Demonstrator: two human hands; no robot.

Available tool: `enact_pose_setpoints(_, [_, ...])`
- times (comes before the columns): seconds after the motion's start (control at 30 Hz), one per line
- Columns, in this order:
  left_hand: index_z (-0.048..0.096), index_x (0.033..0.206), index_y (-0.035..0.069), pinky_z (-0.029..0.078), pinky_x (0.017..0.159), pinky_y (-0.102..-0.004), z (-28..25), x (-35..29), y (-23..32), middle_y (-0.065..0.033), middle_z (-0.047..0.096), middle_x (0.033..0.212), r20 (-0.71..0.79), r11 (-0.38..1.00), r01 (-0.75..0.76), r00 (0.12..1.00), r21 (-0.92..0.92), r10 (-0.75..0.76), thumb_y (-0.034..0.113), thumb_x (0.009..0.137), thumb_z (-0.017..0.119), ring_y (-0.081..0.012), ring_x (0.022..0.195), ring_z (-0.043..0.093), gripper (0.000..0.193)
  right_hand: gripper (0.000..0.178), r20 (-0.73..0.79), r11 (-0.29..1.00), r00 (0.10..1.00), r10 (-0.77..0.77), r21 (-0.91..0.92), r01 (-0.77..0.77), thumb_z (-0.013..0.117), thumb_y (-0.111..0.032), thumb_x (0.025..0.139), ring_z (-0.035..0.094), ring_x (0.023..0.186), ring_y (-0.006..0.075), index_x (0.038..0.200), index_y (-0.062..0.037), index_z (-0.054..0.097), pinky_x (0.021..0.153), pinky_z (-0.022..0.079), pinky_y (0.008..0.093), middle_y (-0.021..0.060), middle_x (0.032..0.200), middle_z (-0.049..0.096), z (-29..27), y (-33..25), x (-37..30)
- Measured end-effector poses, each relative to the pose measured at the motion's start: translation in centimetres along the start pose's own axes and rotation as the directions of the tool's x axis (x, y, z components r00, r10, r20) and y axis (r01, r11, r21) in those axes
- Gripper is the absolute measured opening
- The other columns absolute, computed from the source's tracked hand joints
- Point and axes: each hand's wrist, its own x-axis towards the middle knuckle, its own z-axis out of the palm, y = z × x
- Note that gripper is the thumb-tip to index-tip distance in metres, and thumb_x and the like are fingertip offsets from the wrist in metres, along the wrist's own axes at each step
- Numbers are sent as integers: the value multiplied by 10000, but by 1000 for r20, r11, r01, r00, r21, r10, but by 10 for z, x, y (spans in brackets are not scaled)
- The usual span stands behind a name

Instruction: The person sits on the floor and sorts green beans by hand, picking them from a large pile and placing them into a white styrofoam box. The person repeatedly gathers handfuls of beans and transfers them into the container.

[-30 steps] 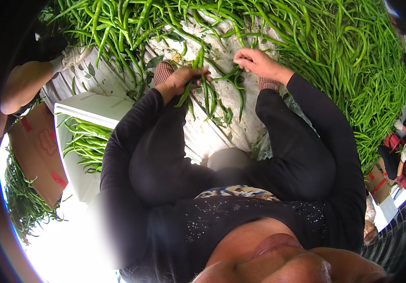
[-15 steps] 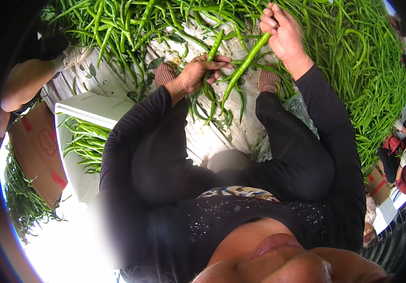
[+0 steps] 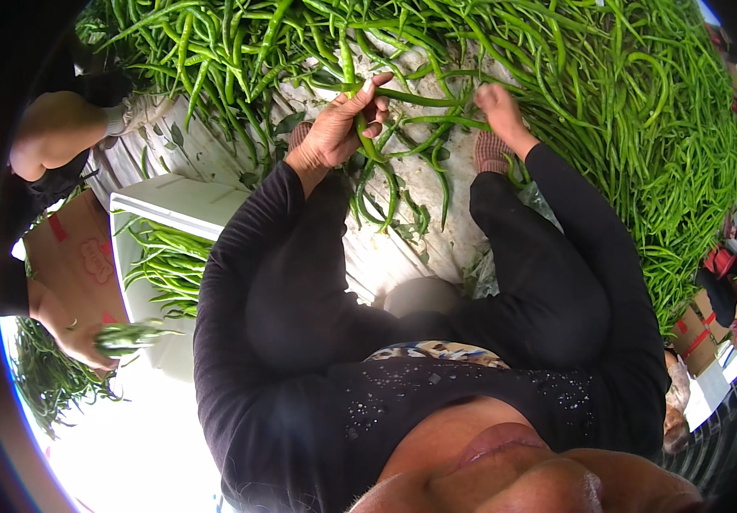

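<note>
Currently my left grip (image 3: 334,135) pinches peppers (image 3: 367,144); right grip (image 3: 502,113) blurred, can't tell. Box (image 3: 182,205) holds some; big heap (image 3: 642,154) remains beyond it.

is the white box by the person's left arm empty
No, long green chili peppers lie inside the white box.

1. This looks like a vegetable packing place.
2. A big pepper heap (image 3: 621,141) lies toward the far and right edges of a pale sheet (image 3: 201,152).
3. Near its left edge stand a white box (image 3: 176,198) and cardboard box (image 3: 75,244).
</note>
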Motion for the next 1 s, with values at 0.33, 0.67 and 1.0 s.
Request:
enact_pose_setpoints(0.33, [481, 1280, 15, 385, 653, -254, -26, -5, -5, 3, 442, 762, -229, 993, -26, 973, -115, -1, 443, 931, 518, -117, 694, 406, 553, 208, 393, 993, 919, 45, -117, 1, 588, -204, 909, 552, 570, 164, 982, -9, 585, 572, 458, 312, 74, 689, 602, -59, -47, -22])
enact_pose_setpoints(0.67, [592, 893, 45, 508, 702, -318, -28, -4, -11, -68, 602, 864, -353, 993, 107, 932, 48, -83, 449, 906, 571, -182, 784, 584, 404, 325, 483, 848, 873, -60, 486, -210, 460, -143, 977, 587, 852, 115, 1266, -2, 501, 764, 488, 235, 76, 1014, 631, -42, -109, -28])
enact_pose_setpoints(1.0, [605, 1136, -1, 473, 605, -228, 12, -2, -21, -60, 640, 956, -236, 988, 131, 966, 82, -109, 173, 846, 703, -104, 665, 526, 352, 240, 541, 752, 805, -243, 629, -196, 501, -49, 947, 649, 788, 209, 1151, 69, 458, 719, 542, 317, 167, 992, 624, 53, -138, -73])
